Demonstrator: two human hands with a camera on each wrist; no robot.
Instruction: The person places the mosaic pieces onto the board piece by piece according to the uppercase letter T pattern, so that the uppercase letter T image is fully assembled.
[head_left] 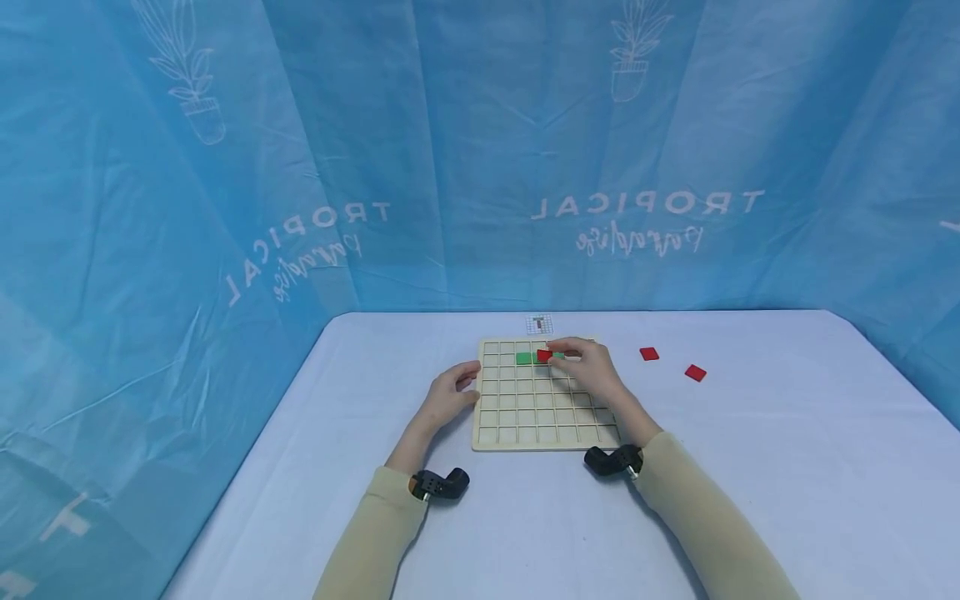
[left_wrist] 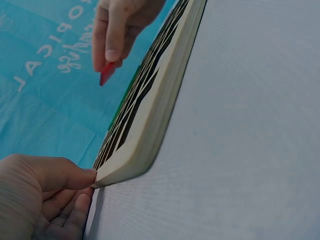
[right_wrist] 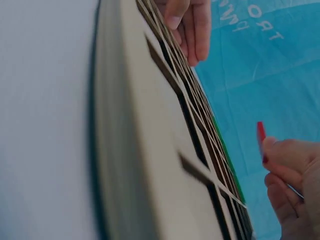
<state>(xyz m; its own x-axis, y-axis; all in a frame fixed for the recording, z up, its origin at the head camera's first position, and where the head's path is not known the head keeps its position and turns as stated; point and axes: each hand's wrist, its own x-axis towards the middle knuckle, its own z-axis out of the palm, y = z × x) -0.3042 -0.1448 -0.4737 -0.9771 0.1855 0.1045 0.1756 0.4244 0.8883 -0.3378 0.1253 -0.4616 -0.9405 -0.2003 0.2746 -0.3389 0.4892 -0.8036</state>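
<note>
In the head view, a pale wooden grid board (head_left: 525,444) lies on the table, with several rows of square cells. Green tiles (head_left: 523,358) form a short row near its far side, partly covered by my right hand. That right hand (head_left: 587,367) pinches a red square tile (head_left: 543,356) between thumb and fingers; the right wrist view shows this tile (right_wrist: 261,132) raised above the board, tilted on edge. My left hand (head_left: 447,393) touches the board's left edge with thumb and fingertips spread apart. From the left wrist, the thumb (left_wrist: 75,173) meets the board's rim.
Two more red tiles, a nearer one (head_left: 695,372) and a farther one (head_left: 648,354), lie on the white tablecloth (head_left: 525,533) right of the board. A small printed grid card (head_left: 539,324) sits just beyond the board. Blue curtains (head_left: 480,150) hang behind the table and along its left.
</note>
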